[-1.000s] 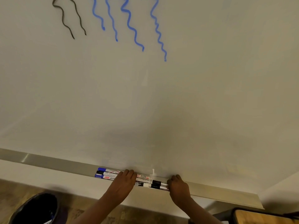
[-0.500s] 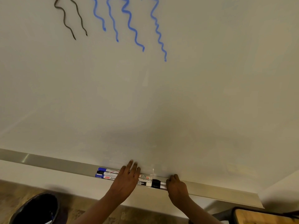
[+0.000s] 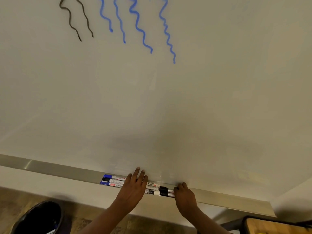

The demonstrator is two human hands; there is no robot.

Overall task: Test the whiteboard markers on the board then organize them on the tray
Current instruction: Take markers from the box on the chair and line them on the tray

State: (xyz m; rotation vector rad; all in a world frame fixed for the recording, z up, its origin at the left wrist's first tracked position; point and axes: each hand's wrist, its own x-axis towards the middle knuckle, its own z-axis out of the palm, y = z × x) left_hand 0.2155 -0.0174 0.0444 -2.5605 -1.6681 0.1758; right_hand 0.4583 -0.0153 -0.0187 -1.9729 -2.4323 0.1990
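Markers (image 3: 113, 181) lie bunched in the tray (image 3: 50, 168) under the whiteboard (image 3: 185, 98). Left hand (image 3: 133, 187) lies flat across them, fingers straight. Right hand (image 3: 184, 195) is curled at their ends, grip unclear. Squiggles (image 3: 140, 29) high above the tray, dark bin (image 3: 38, 218) below.

This is looking like a meeting room or classroom: a wide white whiteboard (image 3: 211, 98) is filling nearly the whole view, carrying wavy black lines (image 3: 70, 20) and wavy blue lines (image 3: 137, 22), with a long brushed-metal tray (image 3: 59, 168) holding white-barrelled markers (image 3: 116, 181) running along its lower edge. Below, a round black bin (image 3: 38, 218) is standing on a brown mottled floor (image 3: 15, 199).
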